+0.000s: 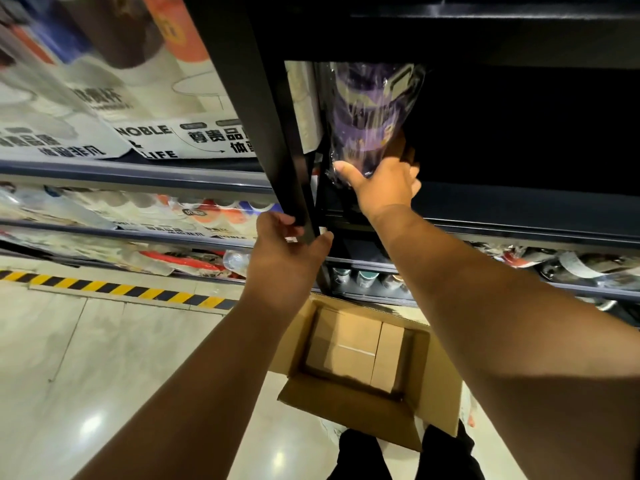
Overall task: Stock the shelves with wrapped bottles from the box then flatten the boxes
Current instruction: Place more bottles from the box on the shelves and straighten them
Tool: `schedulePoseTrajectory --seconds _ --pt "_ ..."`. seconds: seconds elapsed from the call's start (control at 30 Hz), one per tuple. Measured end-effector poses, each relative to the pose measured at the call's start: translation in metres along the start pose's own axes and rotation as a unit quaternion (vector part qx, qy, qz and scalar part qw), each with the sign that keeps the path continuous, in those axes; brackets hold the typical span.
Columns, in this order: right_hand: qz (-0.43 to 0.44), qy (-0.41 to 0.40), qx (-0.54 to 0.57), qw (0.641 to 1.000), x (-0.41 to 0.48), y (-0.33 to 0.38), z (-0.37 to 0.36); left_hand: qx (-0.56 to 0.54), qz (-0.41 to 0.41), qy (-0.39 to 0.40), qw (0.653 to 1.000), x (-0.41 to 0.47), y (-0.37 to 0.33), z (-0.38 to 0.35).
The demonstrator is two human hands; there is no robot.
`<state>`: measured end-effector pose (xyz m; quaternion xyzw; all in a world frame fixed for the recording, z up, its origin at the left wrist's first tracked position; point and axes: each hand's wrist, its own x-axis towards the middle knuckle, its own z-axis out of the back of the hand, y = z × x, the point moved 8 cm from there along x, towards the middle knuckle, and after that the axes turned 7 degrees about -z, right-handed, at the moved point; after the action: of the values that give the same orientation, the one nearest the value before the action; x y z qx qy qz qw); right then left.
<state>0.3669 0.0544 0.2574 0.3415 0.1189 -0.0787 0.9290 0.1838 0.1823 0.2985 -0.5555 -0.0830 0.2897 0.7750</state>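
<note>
Gripping the purple wrapped bottle [370,112] round its base, the right hand [384,187] holds it at the left end of the shelf [512,202] while the left hand [289,252] clasps the black upright [273,133], and that loose film looks slippery, so holding the stiff body low seems wisest.

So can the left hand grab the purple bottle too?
Probably not right now. The left hand grips the black shelf post, and that post stands between it and the purple bottle the right hand holds.
</note>
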Motion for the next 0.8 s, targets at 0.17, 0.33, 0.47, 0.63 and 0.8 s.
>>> schedulePoseTrajectory --seconds 0.17,0.33,0.47,0.63,0.8 --pt "-0.003 0.029 -0.054 0.998 -0.002 -0.005 0.003 0.015 -0.016 0.06 0.998 -0.01 -0.007 -0.005" --pt "0.016 0.008 -0.066 0.998 -0.02 -0.036 0.024 0.025 -0.025 0.093 0.995 -0.019 -0.016 -0.019" --pt "0.034 0.011 -0.136 0.99 -0.051 -0.077 0.055 0.167 -0.09 0.121 0.974 -0.034 -0.033 -0.036" --pt "0.054 -0.012 -0.227 0.972 -0.105 -0.142 0.125 0.291 -0.172 0.162 0.927 -0.076 -0.068 -0.084" --pt "0.02 -0.023 -0.275 0.961 -0.162 -0.238 0.214 0.374 -0.28 0.223 0.856 -0.151 -0.104 -0.173"
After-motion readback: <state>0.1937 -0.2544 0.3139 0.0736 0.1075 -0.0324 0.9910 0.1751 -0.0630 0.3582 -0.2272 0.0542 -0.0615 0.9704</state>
